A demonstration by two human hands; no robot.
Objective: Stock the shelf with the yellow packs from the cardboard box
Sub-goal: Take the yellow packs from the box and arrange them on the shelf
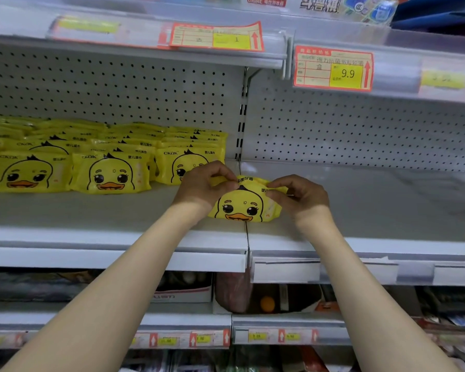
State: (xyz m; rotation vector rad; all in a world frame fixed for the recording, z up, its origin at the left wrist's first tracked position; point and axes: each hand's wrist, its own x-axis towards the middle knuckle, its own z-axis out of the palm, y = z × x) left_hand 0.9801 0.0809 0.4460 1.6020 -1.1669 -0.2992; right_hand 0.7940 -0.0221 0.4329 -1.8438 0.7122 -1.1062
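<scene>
Yellow pack (239,208) on the shelf (118,213) — top edge pinched between curled fingers of left hand (203,183) and right hand (300,196)

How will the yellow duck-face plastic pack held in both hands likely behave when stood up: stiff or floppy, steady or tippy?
Probably floppy: the yellow duck-face plastic pack crumples at its top where the left hand and right hand pinch it. It may tip alone; the stocked yellow packs on the grey shelf stand in rows.
</scene>
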